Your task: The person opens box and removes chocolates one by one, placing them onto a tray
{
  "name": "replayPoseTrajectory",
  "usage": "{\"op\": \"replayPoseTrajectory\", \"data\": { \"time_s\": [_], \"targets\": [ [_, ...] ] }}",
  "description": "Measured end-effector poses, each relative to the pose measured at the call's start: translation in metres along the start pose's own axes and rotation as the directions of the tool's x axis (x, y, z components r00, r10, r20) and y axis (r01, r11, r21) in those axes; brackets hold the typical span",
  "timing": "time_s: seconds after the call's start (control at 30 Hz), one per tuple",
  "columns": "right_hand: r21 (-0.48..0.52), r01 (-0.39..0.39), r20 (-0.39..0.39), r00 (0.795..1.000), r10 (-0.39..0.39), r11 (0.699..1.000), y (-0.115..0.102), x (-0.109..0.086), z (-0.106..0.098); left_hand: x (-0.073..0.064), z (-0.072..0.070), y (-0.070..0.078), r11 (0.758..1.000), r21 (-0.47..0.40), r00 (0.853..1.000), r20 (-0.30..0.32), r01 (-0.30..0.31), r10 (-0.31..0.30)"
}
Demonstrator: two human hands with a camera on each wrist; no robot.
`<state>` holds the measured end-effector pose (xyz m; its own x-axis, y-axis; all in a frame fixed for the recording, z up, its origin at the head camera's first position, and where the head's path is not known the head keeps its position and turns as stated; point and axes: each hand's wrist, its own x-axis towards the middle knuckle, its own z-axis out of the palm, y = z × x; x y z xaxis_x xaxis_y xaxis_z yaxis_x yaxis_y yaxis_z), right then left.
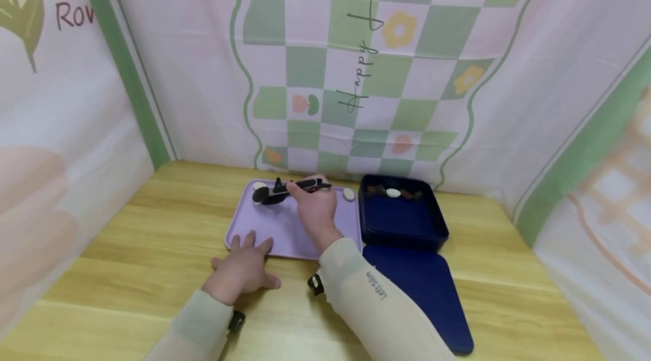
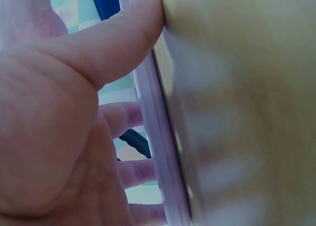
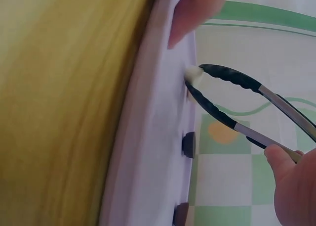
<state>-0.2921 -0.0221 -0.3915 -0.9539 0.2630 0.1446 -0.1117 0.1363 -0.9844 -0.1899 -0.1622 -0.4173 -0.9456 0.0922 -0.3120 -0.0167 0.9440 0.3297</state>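
My right hand [image 1: 317, 208] grips black-and-silver tongs [image 1: 305, 185] above the lilac tray [image 1: 290, 231]. In the right wrist view, the dark tips of the tongs [image 3: 217, 110] stand either side of a small white piece [image 3: 194, 75] at the tray's far left. Another white oval piece [image 1: 348, 194] lies at the tray's far right corner. Two dark pieces, one nearer [image 3: 181, 213] and one farther [image 3: 188, 144], sit along the far side. My left hand [image 1: 243, 268] lies with spread fingers over the tray's near left edge, thumb on the table side.
A navy box [image 1: 404, 220] stands open right of the tray. Several brown pieces and one white oval [image 1: 393, 193] lie along its far side. Its navy lid [image 1: 427, 293] lies flat in front, partly under my right sleeve. A printed curtain [image 1: 356, 67] hangs behind the wooden table [image 1: 152, 236].
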Motion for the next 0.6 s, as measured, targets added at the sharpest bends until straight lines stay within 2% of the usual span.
{"op": "replayPoseTrajectory", "data": {
  "time_s": [0.27,0.6],
  "targets": [
    [0.056,-0.004,-0.006,1.0,0.004,0.998,-0.0004,-0.0044,0.0017,-0.0011,-0.0015,0.0013,1.0,0.004,1.0,-0.013,-0.015,0.015],
    [0.054,0.001,0.009,1.0,-0.001,0.999,-0.0002,-0.0051,0.0011,-0.0002,-0.0006,0.0006,1.0,-0.002,1.0,-0.008,-0.008,0.008]
  ]
}}
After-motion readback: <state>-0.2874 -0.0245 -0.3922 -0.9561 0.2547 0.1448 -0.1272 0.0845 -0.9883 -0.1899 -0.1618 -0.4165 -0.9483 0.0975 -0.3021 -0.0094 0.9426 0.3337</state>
